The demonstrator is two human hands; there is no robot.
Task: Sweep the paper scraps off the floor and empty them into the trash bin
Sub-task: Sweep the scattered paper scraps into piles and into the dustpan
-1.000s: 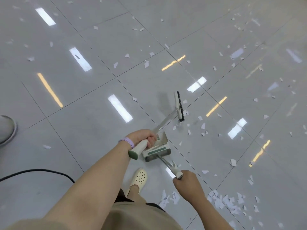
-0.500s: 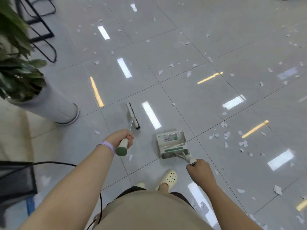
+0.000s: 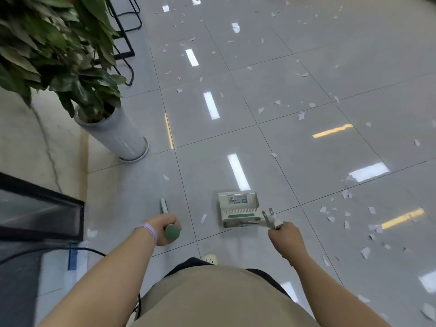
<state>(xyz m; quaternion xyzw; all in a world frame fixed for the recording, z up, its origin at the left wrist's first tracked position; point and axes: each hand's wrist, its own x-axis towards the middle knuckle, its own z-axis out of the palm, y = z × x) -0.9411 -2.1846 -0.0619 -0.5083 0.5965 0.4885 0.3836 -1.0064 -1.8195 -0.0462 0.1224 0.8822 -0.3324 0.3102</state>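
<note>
Both hands are clenched on tools: the left hand grips the green-tipped handle of one broom, the right hand the handle of one dustpan resting on the floor. Paper scraps lie scattered, too many to count; one potted plant stands left.

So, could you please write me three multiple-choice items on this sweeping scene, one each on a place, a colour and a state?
1. Where is the potted plant?
A. ahead on the person's left
B. ahead on the right
C. behind the dustpan

2. What colour is the wristband?
A. red
B. lilac
C. black

3. What is the right hand doing?
A. hanging open
B. gripping the dustpan handle
C. pressing flat on the floor

Answers: 1 A, the pot stands upper left; 2 B, a pale purple band on the left wrist; 3 B, its fingers curl round the handle.
</note>
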